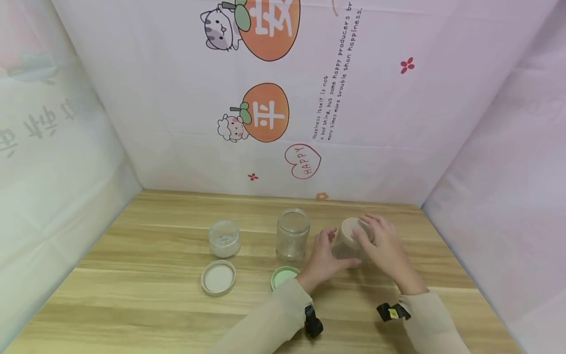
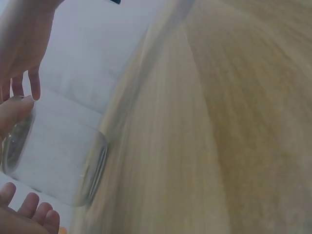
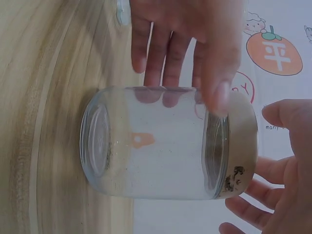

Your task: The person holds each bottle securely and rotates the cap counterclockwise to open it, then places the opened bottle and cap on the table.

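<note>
A clear jar [image 3: 165, 146] with a pale beige lid [image 3: 243, 146] stands upright on the table at the right. My left hand [image 1: 324, 260] reaches round its left side, the thumb in front overlapping the shoulder and the spread fingers behind. In the left wrist view, those fingertips [image 2: 29, 204] lie just beyond the glass. Over the jar's top and right side comes my right hand [image 1: 389, 250], fingers spread about the lid. A narrow gap shows between its thumb [image 3: 275, 113] and the lid in the right wrist view. Dark marks show on the lid's side.
A tall lidless jar [image 1: 293, 238] stands left of the hands, with a green lid [image 1: 282, 276] in front, partly covered by my left sleeve [image 1: 283, 305]. Further left are a short lidless jar [image 1: 224, 241] and a whitish lid [image 1: 218, 278]. Printed cloth walls [image 1: 376, 162] enclose the wooden table [image 1: 132, 305].
</note>
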The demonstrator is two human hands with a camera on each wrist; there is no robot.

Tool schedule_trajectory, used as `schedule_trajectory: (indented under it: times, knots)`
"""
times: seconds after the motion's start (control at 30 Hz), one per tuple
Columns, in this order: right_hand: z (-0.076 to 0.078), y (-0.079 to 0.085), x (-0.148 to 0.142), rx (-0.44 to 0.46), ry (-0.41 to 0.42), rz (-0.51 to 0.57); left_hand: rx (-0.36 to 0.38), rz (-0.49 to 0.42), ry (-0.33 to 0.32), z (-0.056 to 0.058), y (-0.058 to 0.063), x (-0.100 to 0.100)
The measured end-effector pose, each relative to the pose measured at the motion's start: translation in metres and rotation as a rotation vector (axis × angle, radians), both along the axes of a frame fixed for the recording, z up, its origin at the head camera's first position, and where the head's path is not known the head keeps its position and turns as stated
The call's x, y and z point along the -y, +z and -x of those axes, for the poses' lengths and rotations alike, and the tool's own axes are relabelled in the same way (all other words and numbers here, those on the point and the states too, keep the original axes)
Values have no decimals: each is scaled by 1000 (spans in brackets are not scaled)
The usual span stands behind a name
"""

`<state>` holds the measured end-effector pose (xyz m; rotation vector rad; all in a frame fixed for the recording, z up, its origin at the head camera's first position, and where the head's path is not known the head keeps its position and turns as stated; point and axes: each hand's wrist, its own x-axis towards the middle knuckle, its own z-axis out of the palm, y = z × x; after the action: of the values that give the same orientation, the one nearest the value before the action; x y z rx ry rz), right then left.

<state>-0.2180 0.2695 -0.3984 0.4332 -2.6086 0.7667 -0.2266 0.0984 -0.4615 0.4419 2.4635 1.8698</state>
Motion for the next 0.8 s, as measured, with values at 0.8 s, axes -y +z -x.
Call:
schedule_trajectory:
  times: [0.8]
  knots:
    - [5, 4, 4, 132, -191, -136, -47, 99, 78, 17, -7, -16]
